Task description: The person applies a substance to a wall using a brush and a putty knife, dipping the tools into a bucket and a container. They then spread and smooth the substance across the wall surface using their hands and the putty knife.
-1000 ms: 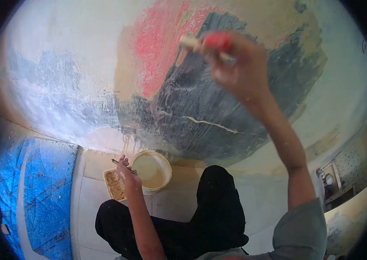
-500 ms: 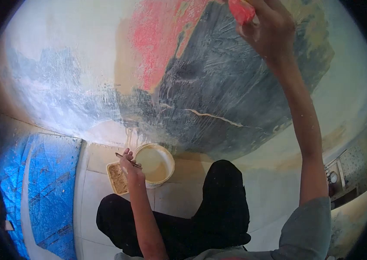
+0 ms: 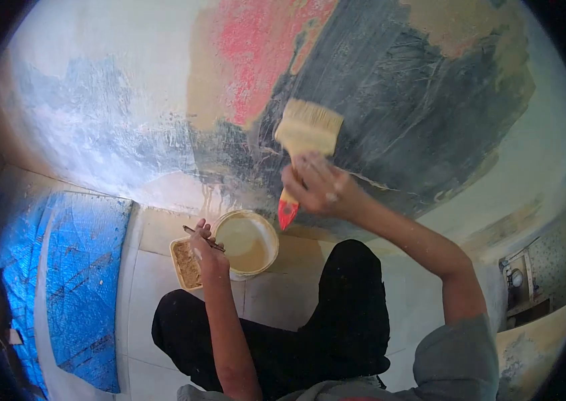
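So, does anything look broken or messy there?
Yes, the wall. A pale, jagged line beside the right hand looks like a crack. Its pink patch and dark patch have uneven edges, like worn paint. Streaks near the bucket look like drips.

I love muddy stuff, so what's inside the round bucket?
The round bucket holds a cloudy, yellowish-beige liquid. I can't tell what liquid it is, and the bottom can't be seen because the liquid covers it.
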{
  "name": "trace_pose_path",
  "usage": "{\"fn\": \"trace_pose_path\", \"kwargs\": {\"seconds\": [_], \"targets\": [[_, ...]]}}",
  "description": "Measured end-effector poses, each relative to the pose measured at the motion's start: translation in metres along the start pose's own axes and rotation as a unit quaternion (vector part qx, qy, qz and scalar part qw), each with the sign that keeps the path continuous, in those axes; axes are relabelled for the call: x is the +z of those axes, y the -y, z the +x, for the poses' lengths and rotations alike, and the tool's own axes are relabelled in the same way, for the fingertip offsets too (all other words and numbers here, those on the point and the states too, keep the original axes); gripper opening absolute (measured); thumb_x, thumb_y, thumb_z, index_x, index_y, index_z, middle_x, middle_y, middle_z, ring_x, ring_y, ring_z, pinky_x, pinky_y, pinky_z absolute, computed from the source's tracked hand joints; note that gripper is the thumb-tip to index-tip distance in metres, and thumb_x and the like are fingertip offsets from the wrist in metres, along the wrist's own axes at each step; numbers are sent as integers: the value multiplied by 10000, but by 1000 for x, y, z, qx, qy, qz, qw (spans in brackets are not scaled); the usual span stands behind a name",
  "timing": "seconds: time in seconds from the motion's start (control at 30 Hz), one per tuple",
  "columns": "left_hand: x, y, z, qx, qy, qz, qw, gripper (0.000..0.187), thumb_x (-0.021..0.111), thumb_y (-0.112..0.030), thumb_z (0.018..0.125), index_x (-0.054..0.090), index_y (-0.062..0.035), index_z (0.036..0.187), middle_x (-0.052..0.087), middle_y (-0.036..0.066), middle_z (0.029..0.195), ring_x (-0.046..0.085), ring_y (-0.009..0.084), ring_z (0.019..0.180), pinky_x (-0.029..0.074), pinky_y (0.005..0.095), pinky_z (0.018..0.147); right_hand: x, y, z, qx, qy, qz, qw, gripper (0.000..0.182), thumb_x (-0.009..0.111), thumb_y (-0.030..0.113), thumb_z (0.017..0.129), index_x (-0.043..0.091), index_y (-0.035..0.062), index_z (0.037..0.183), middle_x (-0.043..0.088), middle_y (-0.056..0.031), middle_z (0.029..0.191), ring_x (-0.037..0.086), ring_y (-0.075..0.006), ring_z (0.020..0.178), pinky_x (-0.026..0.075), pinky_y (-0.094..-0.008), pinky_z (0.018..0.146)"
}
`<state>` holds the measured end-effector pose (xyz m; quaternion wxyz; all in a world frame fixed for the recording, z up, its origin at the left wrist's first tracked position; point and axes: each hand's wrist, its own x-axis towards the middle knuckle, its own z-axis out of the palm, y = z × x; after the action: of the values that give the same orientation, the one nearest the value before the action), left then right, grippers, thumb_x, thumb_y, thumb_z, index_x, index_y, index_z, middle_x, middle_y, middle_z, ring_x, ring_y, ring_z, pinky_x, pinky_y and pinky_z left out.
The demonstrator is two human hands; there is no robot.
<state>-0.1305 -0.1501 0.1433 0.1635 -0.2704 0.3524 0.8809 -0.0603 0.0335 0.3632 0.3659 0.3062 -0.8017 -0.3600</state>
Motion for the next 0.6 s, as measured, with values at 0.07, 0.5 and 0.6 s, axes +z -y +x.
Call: {"fn": "trace_pose_path", "kwargs": {"seconds": [0.07, 0.5, 0.6], "targets": [[-3, 2, 1, 7, 5, -2, 1000, 454, 447, -161, 750, 492, -97, 1198, 491, 31, 1071, 373, 66, 636, 302, 247, 561, 4, 19, -9, 1, 20, 41, 999, 192, 633, 89, 687, 576, 52, 867, 566, -109, 856, 614, -207, 821, 539, -287, 701], [4, 2, -3, 3, -7, -10, 1000, 401, 415, -158, 795, 500, -78, 1178, 488, 2, 977, 359, 51, 581, 284, 224, 517, -30, -89, 71, 200, -77, 296, 931, 208, 681, 99, 724, 595, 86, 914, 613, -111, 809, 623, -261, 691, 491, -335, 561], [5, 7, -4, 16, 3, 6, 1000, 376, 402, -171, 818, 502, -79, 1170, 480, -9, 934, 355, 42, 564, 282, 216, 494, -57, -124, 107, 175, -155, 219, 947, 224, 667, 10, 691, 600, 71, 895, 608, -34, 746, 626, -170, 678, 525, -230, 606]]}}
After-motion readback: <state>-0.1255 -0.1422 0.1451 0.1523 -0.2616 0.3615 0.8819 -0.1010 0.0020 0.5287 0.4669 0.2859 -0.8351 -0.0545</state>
